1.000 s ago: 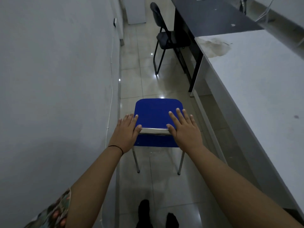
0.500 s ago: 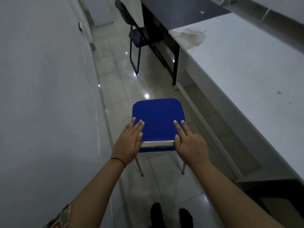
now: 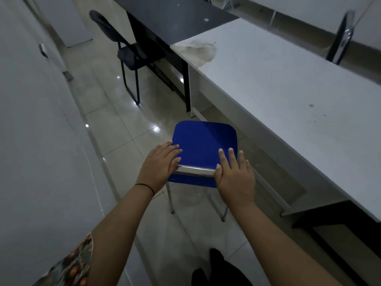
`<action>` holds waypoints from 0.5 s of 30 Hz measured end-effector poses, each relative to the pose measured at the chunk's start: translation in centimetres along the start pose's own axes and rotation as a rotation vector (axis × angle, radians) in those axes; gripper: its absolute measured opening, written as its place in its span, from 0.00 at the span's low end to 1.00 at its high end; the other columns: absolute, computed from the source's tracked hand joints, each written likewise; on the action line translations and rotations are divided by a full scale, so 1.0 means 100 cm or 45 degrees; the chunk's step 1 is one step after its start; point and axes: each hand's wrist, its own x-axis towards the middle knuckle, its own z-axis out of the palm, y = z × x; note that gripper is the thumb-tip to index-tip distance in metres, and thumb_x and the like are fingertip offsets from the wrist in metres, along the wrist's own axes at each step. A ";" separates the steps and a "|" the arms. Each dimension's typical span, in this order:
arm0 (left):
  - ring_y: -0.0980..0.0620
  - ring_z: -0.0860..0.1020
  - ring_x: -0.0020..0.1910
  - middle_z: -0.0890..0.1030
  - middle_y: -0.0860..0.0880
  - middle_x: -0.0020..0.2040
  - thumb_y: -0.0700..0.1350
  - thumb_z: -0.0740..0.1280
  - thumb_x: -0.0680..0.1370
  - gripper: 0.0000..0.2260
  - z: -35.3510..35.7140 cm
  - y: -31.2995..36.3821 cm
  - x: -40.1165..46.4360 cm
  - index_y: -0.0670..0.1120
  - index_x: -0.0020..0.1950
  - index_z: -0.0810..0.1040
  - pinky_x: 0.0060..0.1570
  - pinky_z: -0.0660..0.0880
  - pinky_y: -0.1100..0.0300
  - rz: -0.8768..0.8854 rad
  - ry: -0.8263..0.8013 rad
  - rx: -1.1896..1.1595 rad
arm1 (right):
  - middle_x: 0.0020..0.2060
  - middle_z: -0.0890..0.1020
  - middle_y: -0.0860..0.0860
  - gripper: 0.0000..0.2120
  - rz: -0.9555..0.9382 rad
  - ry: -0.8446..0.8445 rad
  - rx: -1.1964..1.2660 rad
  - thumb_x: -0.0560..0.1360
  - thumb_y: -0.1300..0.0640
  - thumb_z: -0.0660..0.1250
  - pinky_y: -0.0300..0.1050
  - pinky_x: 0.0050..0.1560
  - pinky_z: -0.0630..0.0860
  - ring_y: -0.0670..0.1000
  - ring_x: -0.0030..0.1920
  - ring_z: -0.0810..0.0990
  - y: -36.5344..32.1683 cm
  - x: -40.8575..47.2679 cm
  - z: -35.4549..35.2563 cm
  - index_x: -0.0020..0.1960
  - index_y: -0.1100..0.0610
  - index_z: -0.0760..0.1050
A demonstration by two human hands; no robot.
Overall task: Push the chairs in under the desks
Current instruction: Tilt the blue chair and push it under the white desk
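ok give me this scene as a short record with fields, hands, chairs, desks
left hand: left hand flat on the back edge of the blue chair, fingers straight
right hand: right hand flat on the same edge, fingers straight
blue chair: out in the aisle beside the white desk, not under it
black chair: black chair farther down, seat partly under the black desk
wall: wall on the person's left

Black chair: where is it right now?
In the head view it's upper left: the black chair stands beyond the blue chair, its seat at the black desk.
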 end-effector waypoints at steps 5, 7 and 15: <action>0.49 0.66 0.68 0.76 0.46 0.63 0.53 0.40 0.82 0.27 -0.002 -0.021 0.026 0.44 0.65 0.74 0.71 0.49 0.60 0.026 -0.008 -0.009 | 0.64 0.76 0.60 0.25 -0.095 0.002 -0.107 0.80 0.49 0.47 0.62 0.68 0.65 0.63 0.68 0.70 -0.002 0.029 0.006 0.69 0.57 0.71; 0.49 0.66 0.69 0.75 0.46 0.64 0.53 0.39 0.82 0.28 -0.002 -0.028 0.037 0.44 0.65 0.74 0.71 0.49 0.61 0.055 -0.028 -0.005 | 0.63 0.76 0.60 0.25 -0.072 0.003 -0.073 0.79 0.48 0.48 0.61 0.68 0.65 0.63 0.67 0.72 -0.004 0.039 0.011 0.68 0.57 0.72; 0.47 0.71 0.66 0.77 0.45 0.61 0.47 0.46 0.81 0.23 -0.002 -0.069 0.073 0.42 0.63 0.75 0.70 0.58 0.55 0.211 -0.107 -0.017 | 0.58 0.81 0.60 0.22 -0.033 0.151 0.022 0.78 0.50 0.53 0.60 0.61 0.74 0.64 0.61 0.77 -0.021 0.064 0.026 0.62 0.59 0.77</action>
